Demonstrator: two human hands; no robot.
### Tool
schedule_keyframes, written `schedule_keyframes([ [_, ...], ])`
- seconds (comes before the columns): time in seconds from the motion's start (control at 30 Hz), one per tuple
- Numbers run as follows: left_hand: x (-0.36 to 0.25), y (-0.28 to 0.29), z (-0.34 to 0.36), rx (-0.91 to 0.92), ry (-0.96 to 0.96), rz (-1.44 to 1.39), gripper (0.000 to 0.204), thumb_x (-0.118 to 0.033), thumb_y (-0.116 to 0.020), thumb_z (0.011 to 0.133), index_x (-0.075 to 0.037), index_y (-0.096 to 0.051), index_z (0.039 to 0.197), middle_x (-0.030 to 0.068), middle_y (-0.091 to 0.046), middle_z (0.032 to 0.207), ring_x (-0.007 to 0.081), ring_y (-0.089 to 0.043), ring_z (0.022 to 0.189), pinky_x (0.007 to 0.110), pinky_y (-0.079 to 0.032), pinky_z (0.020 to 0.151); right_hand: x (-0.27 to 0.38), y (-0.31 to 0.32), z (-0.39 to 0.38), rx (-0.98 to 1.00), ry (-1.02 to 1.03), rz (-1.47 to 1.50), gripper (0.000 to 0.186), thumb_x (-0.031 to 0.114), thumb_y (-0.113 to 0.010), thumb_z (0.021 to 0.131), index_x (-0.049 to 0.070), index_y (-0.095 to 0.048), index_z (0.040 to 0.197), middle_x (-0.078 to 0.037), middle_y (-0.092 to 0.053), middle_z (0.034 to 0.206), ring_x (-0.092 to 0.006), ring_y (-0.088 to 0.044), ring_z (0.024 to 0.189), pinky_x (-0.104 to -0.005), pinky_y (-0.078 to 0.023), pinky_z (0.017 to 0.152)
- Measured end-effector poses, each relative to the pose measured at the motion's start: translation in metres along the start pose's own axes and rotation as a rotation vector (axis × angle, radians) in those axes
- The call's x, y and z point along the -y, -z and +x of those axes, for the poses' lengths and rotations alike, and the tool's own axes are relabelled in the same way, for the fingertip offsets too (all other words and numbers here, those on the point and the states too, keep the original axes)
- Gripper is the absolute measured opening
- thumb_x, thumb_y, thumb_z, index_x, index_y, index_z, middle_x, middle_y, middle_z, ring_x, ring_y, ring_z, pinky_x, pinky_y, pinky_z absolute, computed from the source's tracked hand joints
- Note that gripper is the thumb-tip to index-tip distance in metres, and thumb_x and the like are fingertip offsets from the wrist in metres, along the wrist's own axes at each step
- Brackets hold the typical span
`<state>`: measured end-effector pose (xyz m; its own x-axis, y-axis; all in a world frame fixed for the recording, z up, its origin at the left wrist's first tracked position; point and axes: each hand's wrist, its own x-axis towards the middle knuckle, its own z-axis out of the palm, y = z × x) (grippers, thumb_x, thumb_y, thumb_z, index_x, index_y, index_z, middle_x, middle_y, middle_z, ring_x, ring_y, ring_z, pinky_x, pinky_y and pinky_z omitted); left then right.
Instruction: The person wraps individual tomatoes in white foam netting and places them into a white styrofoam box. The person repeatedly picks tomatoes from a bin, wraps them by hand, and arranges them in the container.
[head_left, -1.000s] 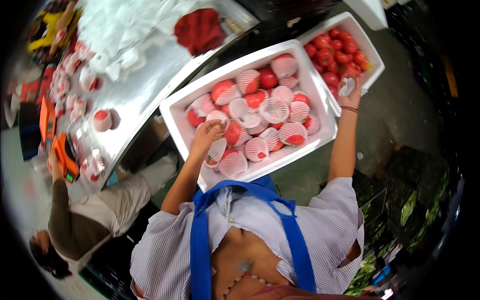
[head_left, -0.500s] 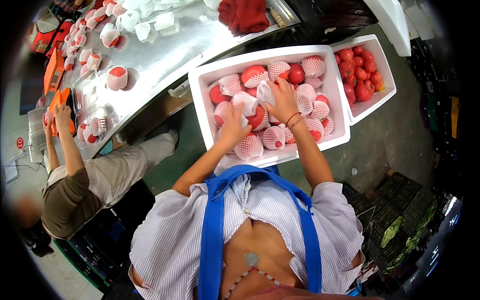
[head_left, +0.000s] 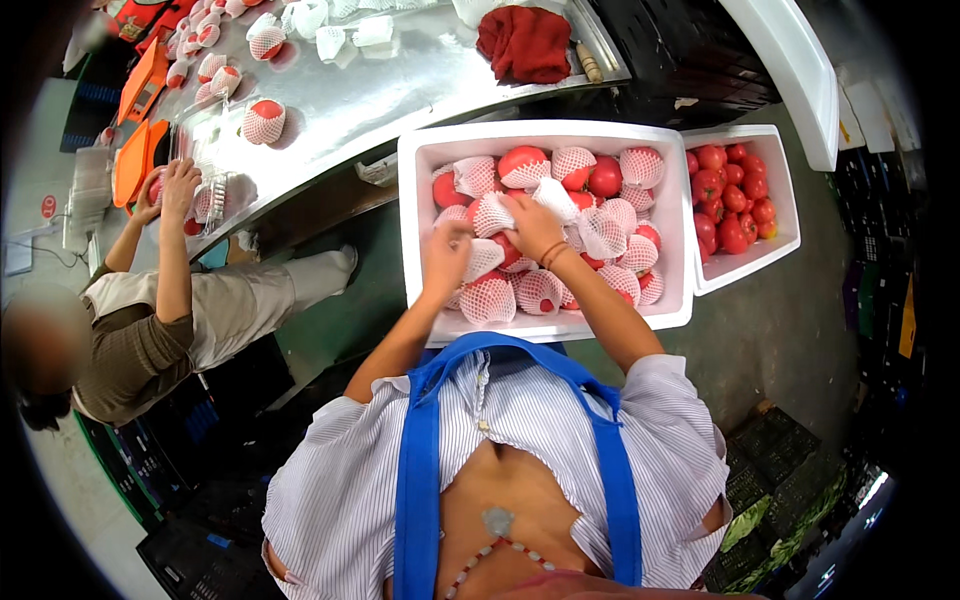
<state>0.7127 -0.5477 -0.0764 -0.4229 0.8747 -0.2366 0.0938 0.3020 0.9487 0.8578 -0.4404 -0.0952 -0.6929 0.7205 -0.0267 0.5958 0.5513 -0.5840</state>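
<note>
In front of me is a white foam box [head_left: 680, 305] filled with tomatoes, many in white foam net sleeves. My right hand [head_left: 535, 232] reaches into its middle, fingers closed around a netted tomato [head_left: 491, 214]. To its left, my left hand [head_left: 446, 262] is curled and blurred by motion, so its grip is unclear. A white foam net [head_left: 484, 259] lies against that hand's inner side. Just beyond my right hand sits a loose, whiter net [head_left: 555, 198]. A bare red tomato [head_left: 604, 177] shows near the far side.
A second white foam box [head_left: 790, 225] of bare tomatoes adjoins on the right. A metal table [head_left: 370, 95] beyond holds netted tomatoes, foam nets and a red cloth [head_left: 524, 45]. At left, a co-worker [head_left: 140, 340] handles a tomato beside an orange device [head_left: 132, 165]. Dark crates [head_left: 770, 450] stand lower right.
My right hand has moved left onto a netted tomato, leaving a white net behind it. My left hand has drawn back slightly. The view has shifted, and the co-worker's hands have moved.
</note>
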Motion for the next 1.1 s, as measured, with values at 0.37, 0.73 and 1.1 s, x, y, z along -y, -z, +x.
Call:
schedule_keyframes([
  [0.37,0.012,-0.018,0.073,0.314,0.103,0.773,0.067,-0.05,-0.061,0.066,-0.01,-0.048,0.118,0.0198,-0.053,0.109,0.0337,-0.053,0.098,0.041,-0.043,0.082,-0.025,-0.004,-0.025,0.001,0.197,0.269,0.033,0.022,-0.063,0.069,0.001,-0.055,0.093,-0.017,-0.052,0.105,-0.0311,-0.05,0.098,-0.0362,-0.041,0.084],
  [0.73,0.056,-0.012,0.074,0.215,0.035,0.499,0.068,-0.037,-0.073,0.057,-0.012,-0.048,0.115,0.0156,-0.055,0.104,0.0324,-0.052,0.097,0.04,-0.043,0.083,-0.03,0.005,-0.036,-0.02,-0.05,0.755,0.012,0.008,-0.057,0.074,0.0,-0.052,0.081,-0.012,-0.059,0.097,-0.0143,-0.054,0.085,-0.0261,-0.044,0.073],
  [1.1,0.017,-0.004,0.065,0.325,0.373,-0.182,0.056,-0.041,-0.062,0.072,-0.012,-0.048,0.117,0.0075,-0.057,0.107,0.0253,-0.055,0.099,0.038,-0.044,0.082,-0.067,0.051,-0.054,-0.427,-0.297,1.111,0.016,0.002,-0.052,0.078,-0.002,-0.052,0.093,-0.007,-0.056,0.096,-0.0074,-0.05,0.076,-0.0214,-0.041,0.068],
])
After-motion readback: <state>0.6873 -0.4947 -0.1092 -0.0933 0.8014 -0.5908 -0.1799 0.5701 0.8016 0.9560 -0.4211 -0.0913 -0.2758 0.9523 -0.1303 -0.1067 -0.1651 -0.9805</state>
